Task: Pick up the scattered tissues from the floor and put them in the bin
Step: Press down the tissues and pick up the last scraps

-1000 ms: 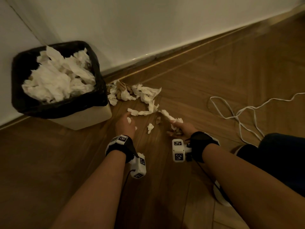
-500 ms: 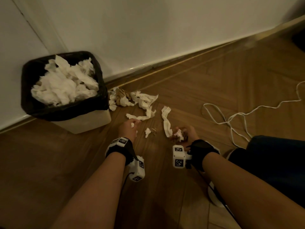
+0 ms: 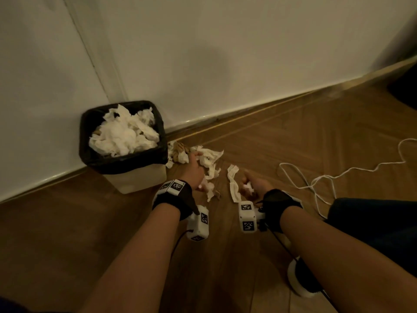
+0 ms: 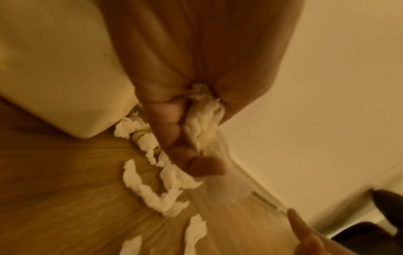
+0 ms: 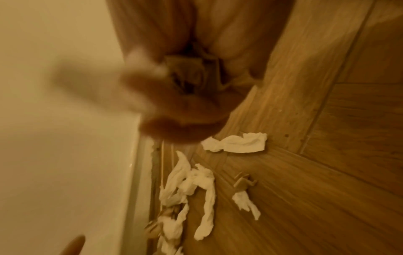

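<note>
The bin (image 3: 85, 141) has a black liner and is heaped with white tissues; it stands against the wall. My left hand (image 3: 195, 164) reaches over the scattered tissues (image 3: 211, 162) beside the bin. Its fingers (image 4: 167, 120) are curled round a white tissue wad (image 4: 203, 119). My right hand (image 3: 247, 186) hovers low over the floor. It grips a small white tissue wad (image 3: 248, 188) and a brownish crumpled scrap (image 5: 191, 75). A long tissue strip (image 3: 233, 184) lies just left of it. More loose pieces (image 5: 191, 186) lie along the skirting.
A white cable (image 3: 338, 177) loops over the wooden floor to the right. My dark-clothed knee (image 3: 372, 222) is at the right edge, with a white round object (image 3: 293, 276) below my right forearm. The wall and skirting (image 3: 248, 114) run behind the tissues.
My left hand has moved forward from the small scraps to the pile by the bin. My right hand has drawn back off the strip's end with a wad. The view has tilted up.
</note>
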Motion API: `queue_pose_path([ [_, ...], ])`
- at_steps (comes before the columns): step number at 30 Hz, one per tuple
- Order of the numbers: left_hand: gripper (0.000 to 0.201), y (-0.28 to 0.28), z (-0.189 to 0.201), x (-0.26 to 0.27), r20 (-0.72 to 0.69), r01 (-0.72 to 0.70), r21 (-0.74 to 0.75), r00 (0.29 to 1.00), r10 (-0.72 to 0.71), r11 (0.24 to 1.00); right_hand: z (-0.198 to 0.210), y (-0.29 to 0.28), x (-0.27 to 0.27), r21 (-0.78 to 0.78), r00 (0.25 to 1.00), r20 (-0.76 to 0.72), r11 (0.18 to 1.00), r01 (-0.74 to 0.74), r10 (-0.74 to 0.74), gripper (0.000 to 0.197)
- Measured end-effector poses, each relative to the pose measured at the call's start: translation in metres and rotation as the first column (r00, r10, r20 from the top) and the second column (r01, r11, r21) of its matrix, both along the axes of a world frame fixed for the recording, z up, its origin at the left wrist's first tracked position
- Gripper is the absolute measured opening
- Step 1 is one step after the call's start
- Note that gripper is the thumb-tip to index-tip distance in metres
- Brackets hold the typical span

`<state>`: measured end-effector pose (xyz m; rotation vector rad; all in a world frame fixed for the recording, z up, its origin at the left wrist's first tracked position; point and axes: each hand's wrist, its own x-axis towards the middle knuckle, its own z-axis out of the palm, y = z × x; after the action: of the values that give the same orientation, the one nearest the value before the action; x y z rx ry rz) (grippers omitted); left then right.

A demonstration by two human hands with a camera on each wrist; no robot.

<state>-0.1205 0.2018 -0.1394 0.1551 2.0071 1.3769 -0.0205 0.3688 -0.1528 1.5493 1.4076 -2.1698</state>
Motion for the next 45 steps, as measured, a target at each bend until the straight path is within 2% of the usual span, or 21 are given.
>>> queue_pose_path([
  [3, 0.038, -0.004, 0.021, -0.003, -0.051, 0.039, 0.019, 0.998, -0.038, 0.999, 0.020, -0.012, -0.014, 0.148, 0.994, -0.016, 0.983, -0.106, 0.109, 0.046],
  [5, 0.028, -0.010, 0.036, -0.006, -0.176, 0.057, -0.019, 0.983, -0.060, 0.998, 0.036, -0.026, -0.027, 0.274, 0.986, -0.033, 0.950, -0.149, 0.164, 0.054],
  [8, 0.021, -0.023, 0.057, -0.020, -0.324, -0.042, 0.005, 0.945, 0.041, 0.999, 0.058, -0.048, -0.052, 0.275, 0.963, -0.166, 0.948, -0.162, 0.212, 0.065],
  [11, 0.028, -0.049, 0.081, -0.039, -0.332, -0.184, 0.108, 0.919, 0.210, 0.977, 0.078, -0.073, -0.076, 0.199, 0.925, -0.266, 0.954, -0.223, 0.271, 0.051],
  [14, 0.033, -0.087, 0.100, -0.058, -0.357, -0.309, 0.200, 0.860, 0.363, 0.930, 0.097, -0.106, -0.103, 0.063, 0.891, -0.388, 0.972, -0.227, 0.234, 0.030],
  [16, 0.036, -0.111, 0.105, -0.067, -0.334, -0.400, 0.243, 0.821, 0.464, 0.884, 0.107, -0.126, -0.121, 0.111, 0.874, -0.419, 0.969, -0.220, 0.246, 0.019],
  [17, 0.037, -0.121, 0.106, -0.070, -0.332, -0.435, 0.257, 0.799, 0.502, 0.863, 0.109, -0.135, -0.131, 0.190, 0.862, -0.417, 0.955, -0.229, 0.289, 0.016],
  [18, 0.039, -0.129, 0.105, -0.072, -0.354, -0.464, 0.245, 0.775, 0.524, 0.851, 0.110, -0.144, -0.139, 0.301, 0.845, -0.389, 0.918, -0.259, 0.366, 0.013],
  [19, 0.040, -0.136, 0.104, -0.072, -0.400, -0.491, 0.210, 0.746, 0.533, 0.845, 0.109, -0.151, -0.146, 0.438, 0.833, -0.311, 0.847, -0.301, 0.457, 0.024],
  [20, 0.041, -0.142, 0.101, -0.073, -0.458, -0.521, 0.169, 0.710, 0.535, 0.837, 0.107, -0.157, -0.150, 0.575, 0.820, -0.183, 0.736, -0.358, 0.542, 0.038],
  [22, 0.038, -0.152, 0.092, -0.072, -0.564, -0.556, 0.105, 0.649, 0.510, 0.824, 0.106, -0.169, -0.154, 0.739, 0.760, 0.021, 0.501, -0.450, 0.650, 0.045],
  [27, 0.028, -0.161, 0.071, -0.068, -0.611, -0.492, -0.048, 0.703, 0.364, 0.870, 0.096, -0.186, -0.160, 0.914, 0.571, 0.216, 0.042, -0.404, 0.792, 0.035],
  [29, 0.022, -0.159, 0.064, -0.067, -0.657, -0.464, -0.111, 0.698, 0.285, 0.879, 0.091, -0.190, -0.159, 0.925, 0.530, 0.291, -0.092, -0.369, 0.797, 0.035],
  [30, 0.017, -0.157, 0.061, -0.066, -0.682, -0.466, -0.119, 0.680, 0.269, 0.877, 0.089, -0.190, -0.159, 0.924, 0.530, 0.315, -0.125, -0.363, 0.787, 0.034],
  [32, 0.006, -0.155, 0.057, -0.064, -0.722, -0.500, -0.157, 0.647, 0.246, 0.852, 0.086, -0.189, -0.160, 0.920, 0.552, 0.331, -0.132, -0.370, 0.765, 0.030],
  [33, 0.009, -0.155, 0.054, -0.064, -0.734, -0.518, -0.189, 0.639, 0.231, 0.834, 0.084, -0.188, -0.161, 0.908, 0.534, 0.358, -0.152, -0.391, 0.766, 0.026],
  [35, 0.013, -0.156, 0.049, -0.065, -0.709, -0.511, -0.242, 0.673, 0.209, 0.825, 0.081, -0.188, -0.161, 0.877, 0.446, 0.423, -0.234, -0.419, 0.789, 0.025],
  [37, 0.018, -0.154, 0.047, -0.066, -0.701, -0.471, -0.306, 0.699, 0.139, 0.827, 0.076, -0.190, -0.157, 0.882, 0.393, 0.437, -0.302, -0.361, 0.809, 0.024],
  [40, 0.029, -0.148, 0.048, -0.066, -0.701, -0.451, -0.377, 0.710, 0.070, 0.809, 0.069, -0.194, -0.151, 0.890, 0.351, 0.443, -0.358, -0.280, 0.825, 0.033],
  [44, 0.033, -0.137, 0.052, -0.074, -0.566, -0.364, -0.375, 0.819, 0.100, 0.853, 0.066, -0.197, -0.157, 0.846, 0.313, 0.490, -0.357, -0.396, 0.814, 0.032],
  [45, 0.033, -0.136, 0.056, -0.076, -0.543, -0.344, -0.390, 0.835, 0.088, 0.854, 0.064, -0.198, -0.161, 0.822, 0.281, 0.518, -0.380, -0.424, 0.807, 0.034],
])
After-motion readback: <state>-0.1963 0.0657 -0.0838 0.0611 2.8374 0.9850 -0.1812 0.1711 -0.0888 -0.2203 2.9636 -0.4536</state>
